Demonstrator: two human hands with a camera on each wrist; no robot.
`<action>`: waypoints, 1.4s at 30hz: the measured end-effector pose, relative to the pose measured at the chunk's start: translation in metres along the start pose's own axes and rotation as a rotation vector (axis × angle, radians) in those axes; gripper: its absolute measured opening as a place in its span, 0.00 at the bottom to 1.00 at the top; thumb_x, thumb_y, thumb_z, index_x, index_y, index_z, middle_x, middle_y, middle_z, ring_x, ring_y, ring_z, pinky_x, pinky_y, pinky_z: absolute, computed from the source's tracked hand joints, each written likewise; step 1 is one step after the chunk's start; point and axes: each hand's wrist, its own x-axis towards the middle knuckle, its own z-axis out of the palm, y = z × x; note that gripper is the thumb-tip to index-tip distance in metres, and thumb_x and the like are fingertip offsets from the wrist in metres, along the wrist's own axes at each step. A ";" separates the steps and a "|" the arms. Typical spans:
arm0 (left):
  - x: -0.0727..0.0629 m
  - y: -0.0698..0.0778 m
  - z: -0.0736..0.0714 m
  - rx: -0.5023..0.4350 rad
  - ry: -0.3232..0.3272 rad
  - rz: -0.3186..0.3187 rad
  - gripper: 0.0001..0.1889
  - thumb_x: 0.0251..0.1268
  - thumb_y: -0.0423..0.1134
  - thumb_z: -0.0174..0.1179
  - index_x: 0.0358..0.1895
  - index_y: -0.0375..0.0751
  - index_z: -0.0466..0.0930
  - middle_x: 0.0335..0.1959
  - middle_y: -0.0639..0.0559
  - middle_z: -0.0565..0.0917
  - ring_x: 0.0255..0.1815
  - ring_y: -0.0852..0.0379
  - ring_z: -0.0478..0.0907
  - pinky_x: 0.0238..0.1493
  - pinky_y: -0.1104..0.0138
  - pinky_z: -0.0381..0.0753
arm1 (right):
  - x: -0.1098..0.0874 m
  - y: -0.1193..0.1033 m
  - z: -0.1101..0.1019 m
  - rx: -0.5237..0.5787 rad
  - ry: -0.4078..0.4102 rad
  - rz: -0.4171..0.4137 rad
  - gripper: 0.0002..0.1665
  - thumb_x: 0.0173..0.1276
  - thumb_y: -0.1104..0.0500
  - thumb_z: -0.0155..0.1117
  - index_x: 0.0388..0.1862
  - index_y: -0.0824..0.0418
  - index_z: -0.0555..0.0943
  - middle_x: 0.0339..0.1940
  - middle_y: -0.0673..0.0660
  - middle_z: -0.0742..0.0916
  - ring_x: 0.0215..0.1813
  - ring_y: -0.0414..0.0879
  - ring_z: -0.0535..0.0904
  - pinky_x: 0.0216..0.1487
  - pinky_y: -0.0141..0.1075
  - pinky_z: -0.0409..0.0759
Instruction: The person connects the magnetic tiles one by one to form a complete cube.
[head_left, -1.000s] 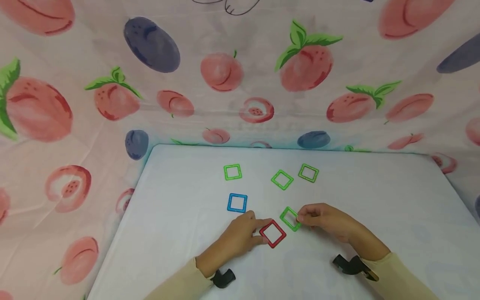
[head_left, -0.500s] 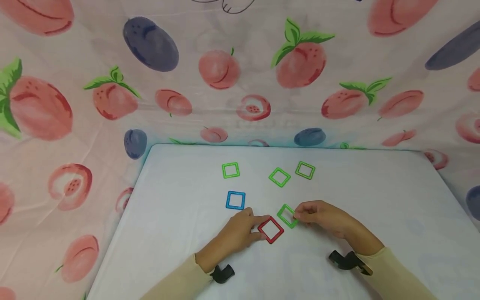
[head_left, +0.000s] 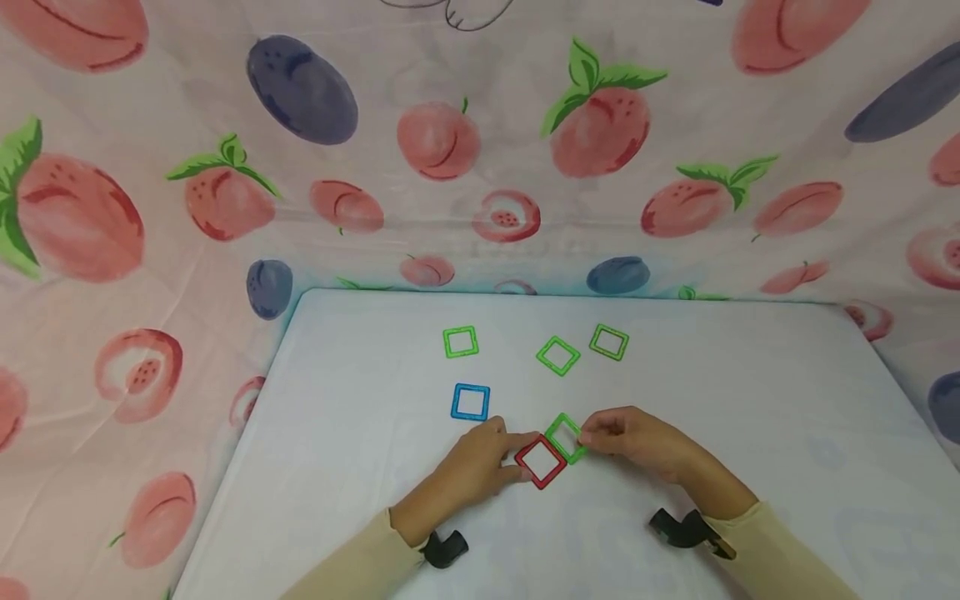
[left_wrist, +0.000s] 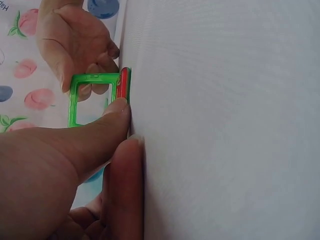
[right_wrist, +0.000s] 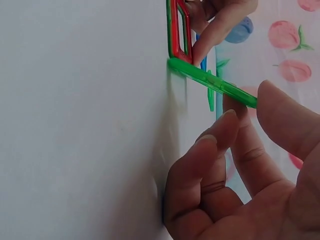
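Observation:
My left hand pinches a red square magnetic tile between thumb and forefinger, flat on the white table. A green layer shows under the red edge in the right wrist view, apparently another tile beneath. My right hand pinches a green square magnetic tile by its right edge with the thumb and a finger. In the right wrist view this green tile stands tilted up from the table, its lower edge meeting the red tile. My left thumb hides part of the red tile in the left wrist view.
A blue square tile lies just beyond my left hand. Farther back lie three green square tiles: one at left, one in the middle and one at right. A fruit-patterned cloth rises behind the white table.
My right hand has moved left, bringing the green tile from a small gap up against the red tile's edge. The left hand keeps its hold on the red tile. The view has shifted slightly.

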 end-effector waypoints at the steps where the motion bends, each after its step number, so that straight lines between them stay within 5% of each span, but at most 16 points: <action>1: 0.000 0.000 0.000 -0.002 -0.002 -0.001 0.29 0.62 0.50 0.73 0.68 0.60 0.79 0.31 0.56 0.72 0.27 0.63 0.66 0.22 0.74 0.64 | 0.000 0.000 0.000 -0.005 0.001 -0.002 0.18 0.73 0.52 0.67 0.49 0.66 0.85 0.37 0.53 0.83 0.46 0.48 0.75 0.48 0.35 0.75; 15: 0.006 0.000 0.000 -0.011 0.005 0.003 0.30 0.62 0.50 0.73 0.68 0.59 0.79 0.32 0.55 0.72 0.27 0.62 0.66 0.23 0.74 0.64 | 0.005 -0.004 0.003 -0.129 0.000 -0.029 0.17 0.73 0.47 0.67 0.49 0.58 0.89 0.47 0.55 0.88 0.48 0.46 0.77 0.49 0.34 0.76; 28: 0.006 0.000 -0.002 0.000 -0.003 0.001 0.28 0.63 0.48 0.72 0.68 0.60 0.79 0.31 0.56 0.73 0.26 0.62 0.66 0.22 0.73 0.64 | 0.001 -0.004 -0.003 -0.035 -0.035 -0.042 0.18 0.74 0.50 0.66 0.52 0.62 0.87 0.50 0.58 0.88 0.50 0.46 0.78 0.52 0.32 0.77; 42: -0.001 0.013 -0.004 0.063 0.067 -0.025 0.23 0.62 0.45 0.74 0.61 0.46 0.85 0.31 0.54 0.78 0.27 0.65 0.68 0.26 0.75 0.67 | 0.004 -0.017 0.013 -0.266 0.136 -0.091 0.13 0.73 0.46 0.66 0.47 0.50 0.89 0.45 0.47 0.90 0.50 0.45 0.80 0.53 0.38 0.79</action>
